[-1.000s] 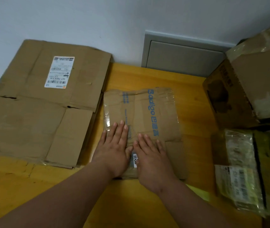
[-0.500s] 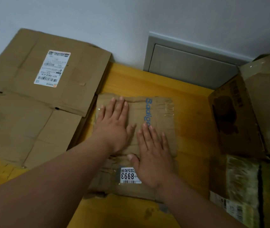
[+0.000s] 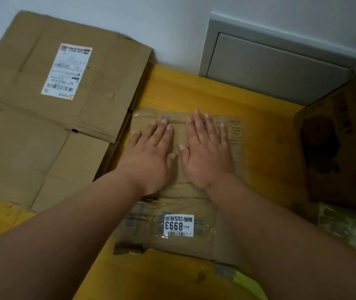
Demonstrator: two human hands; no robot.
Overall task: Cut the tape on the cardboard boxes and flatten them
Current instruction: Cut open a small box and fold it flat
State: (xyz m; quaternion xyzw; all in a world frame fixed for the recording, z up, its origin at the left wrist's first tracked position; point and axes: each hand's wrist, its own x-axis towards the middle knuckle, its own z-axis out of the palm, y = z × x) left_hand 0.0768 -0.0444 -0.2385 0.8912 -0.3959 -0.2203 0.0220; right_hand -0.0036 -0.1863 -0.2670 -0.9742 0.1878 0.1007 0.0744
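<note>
Nearest, a white label w/ "8993" sits on the near end of the small flattened box, which lies mid-table on the yellow wooden table. Further up, both hands lie on its far half: left hand and right hand side by side, palms down, fingers straight & spread, grip released, nothing grasped, just pressing. Cardboard looks light, thin, creased; glossy tape strips prob. slick, so flat-palm pressure suits it, and to lift it, take it by a side edge. Left, a big flattened box w/ a shipping label overlaps the table edge. Right, a standing box, apparently not yet flattened. Beyond, a grey wall panel.
</note>
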